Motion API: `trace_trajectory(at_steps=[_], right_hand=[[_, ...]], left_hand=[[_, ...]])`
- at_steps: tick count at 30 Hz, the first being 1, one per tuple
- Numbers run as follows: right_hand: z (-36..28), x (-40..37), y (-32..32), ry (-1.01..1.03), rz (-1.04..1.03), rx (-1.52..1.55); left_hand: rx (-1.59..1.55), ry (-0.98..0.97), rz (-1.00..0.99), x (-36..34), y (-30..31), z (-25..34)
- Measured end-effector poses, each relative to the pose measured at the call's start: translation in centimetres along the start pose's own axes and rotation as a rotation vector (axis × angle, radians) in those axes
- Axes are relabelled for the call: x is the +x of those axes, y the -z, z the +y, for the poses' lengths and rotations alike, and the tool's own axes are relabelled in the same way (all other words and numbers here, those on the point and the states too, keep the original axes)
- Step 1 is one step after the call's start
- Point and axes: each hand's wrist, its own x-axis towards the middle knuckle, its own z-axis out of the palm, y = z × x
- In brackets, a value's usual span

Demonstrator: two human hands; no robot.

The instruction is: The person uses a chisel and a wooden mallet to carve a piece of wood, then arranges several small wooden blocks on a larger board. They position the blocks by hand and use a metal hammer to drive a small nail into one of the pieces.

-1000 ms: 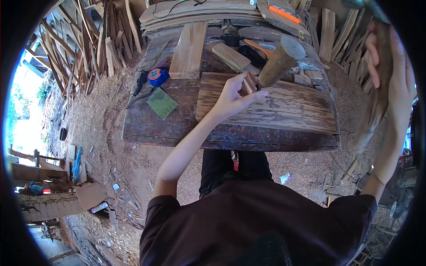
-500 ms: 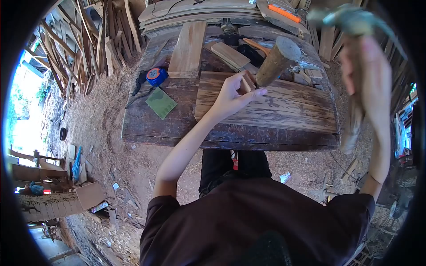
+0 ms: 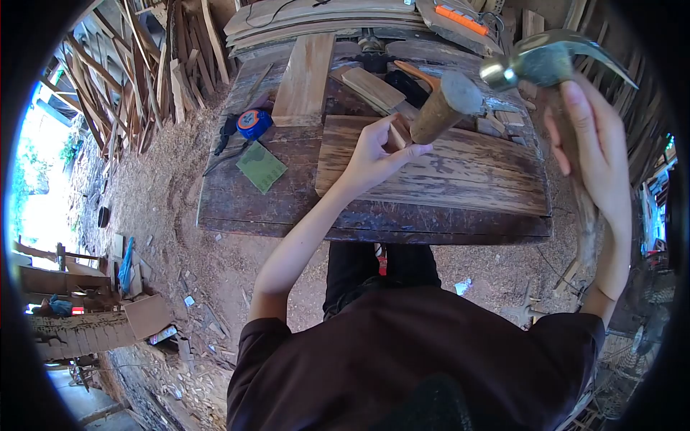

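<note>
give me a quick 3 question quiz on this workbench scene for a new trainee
1. What does the right hand hold?
A) a saw
B) a claw hammer
C) a chisel
2. True or false: the left hand pinches a small wood block next to the round wooden post.
3. What colour is the flat sheet lying on the bench close to the tape measure?

Key: 1 B. 2 true. 3 green.
</note>
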Motion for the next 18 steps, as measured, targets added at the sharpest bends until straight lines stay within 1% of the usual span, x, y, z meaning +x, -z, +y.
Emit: trace_trajectory(at_steps=[1,3,5,6,8,9,11,13,14,15,16,17,18], right_hand=[[-0.3,-0.1,0.4,-0.02,0.04,0.006],[-0.3,-0.1,1.1,0.062,0.191,0.003],[0.3,0.1,1.8,0.164,0.22,0.023],[0.4,0.0,1.3,0.162,0.22,0.024],[0.5,-0.5,-0.1,0.063,0.239,0.162],[0.7,-0.7,-0.3,-0.031,0.162,0.086],[0.1,-0.6,-2.1,-0.04,0.094,0.117],[1.3,0.1,-3.2,0.022,0.112,0.045],[2.0,0.8,-4.0,0.123,0.137,0.035],[1.8,1.3,-4.7,0.127,0.137,0.038],[1.3,1.9,-5.5,0.062,0.109,0.15],[1.1,2.3,-6.1,-0.006,0.078,0.261],[1.7,2.9,-6.6,-0.001,0.04,0.341]], left_hand=[[0.001,-0.001,0.002,0.0,-0.1,0.2],[-0.014,-0.004,0.004,0.1,-0.3,0.6],[-0.016,-0.01,-0.003,0.1,-0.3,0.6],[-0.014,-0.017,-0.01,0.0,-0.2,0.5],[0.028,0.001,-0.021,-0.2,0.2,0.2],[0.07,0.017,-0.032,-0.2,0.3,0.1],[0.061,0.01,-0.028,-0.2,0.0,0.2],[0.055,-0.006,-0.019,0.0,0.0,0.2],[0.078,-0.016,-0.029,0.0,0.1,0.0],[0.101,-0.026,-0.039,0.0,0.2,-0.1],[0.104,-0.027,-0.037,0.0,0.1,0.2],[0.011,-0.011,-0.005,0.0,-0.1,0.6],[-0.085,0.005,0.028,-0.1,-0.2,0.8]])
